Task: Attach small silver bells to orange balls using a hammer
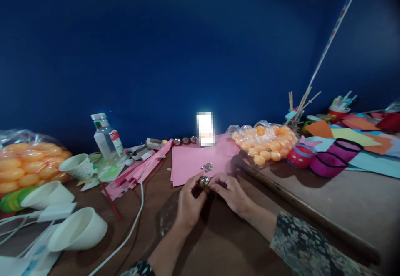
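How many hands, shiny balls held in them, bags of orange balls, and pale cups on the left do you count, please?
Hands (left hand, right hand): 2
Shiny ball, held: 1
Bags of orange balls: 2
Pale cups: 3
Total: 8

The ball (204,182) looks metallic, smooth and glossy; the sheet (187,163) is matt paper; the bag (233,130) is shiny, crinkled plastic.

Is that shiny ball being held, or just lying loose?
Held: the left hand has its thumb and fingers around the shiny ball, with the right hand at its side.
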`<state>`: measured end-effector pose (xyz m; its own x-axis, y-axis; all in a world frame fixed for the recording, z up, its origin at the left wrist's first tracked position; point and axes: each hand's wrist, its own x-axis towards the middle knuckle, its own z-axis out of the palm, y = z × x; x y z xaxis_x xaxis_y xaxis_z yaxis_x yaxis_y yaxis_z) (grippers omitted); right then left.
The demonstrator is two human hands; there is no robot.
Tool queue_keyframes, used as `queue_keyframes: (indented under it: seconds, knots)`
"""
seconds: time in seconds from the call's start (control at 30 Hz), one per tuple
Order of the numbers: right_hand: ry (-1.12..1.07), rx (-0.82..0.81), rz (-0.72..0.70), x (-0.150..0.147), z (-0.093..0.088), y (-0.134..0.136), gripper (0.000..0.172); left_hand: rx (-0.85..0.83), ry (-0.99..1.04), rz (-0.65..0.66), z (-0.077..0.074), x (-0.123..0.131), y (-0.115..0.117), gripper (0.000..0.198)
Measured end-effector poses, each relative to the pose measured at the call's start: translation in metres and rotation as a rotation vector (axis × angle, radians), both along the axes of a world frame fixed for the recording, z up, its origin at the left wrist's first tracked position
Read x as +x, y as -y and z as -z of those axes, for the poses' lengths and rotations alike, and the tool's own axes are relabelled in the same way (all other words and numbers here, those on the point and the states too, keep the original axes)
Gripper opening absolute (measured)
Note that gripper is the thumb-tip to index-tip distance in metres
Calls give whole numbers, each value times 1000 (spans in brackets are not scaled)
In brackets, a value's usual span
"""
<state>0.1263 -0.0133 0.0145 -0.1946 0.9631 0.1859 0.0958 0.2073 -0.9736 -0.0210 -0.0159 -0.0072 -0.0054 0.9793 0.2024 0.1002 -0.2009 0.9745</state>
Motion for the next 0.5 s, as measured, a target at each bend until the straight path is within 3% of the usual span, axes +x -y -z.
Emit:
queue_keyframes:
  seconds: [0.5]
  knots:
    - [30, -25, -9, 0, 4, -1, 15, 29, -22, -13, 0, 1, 1, 45]
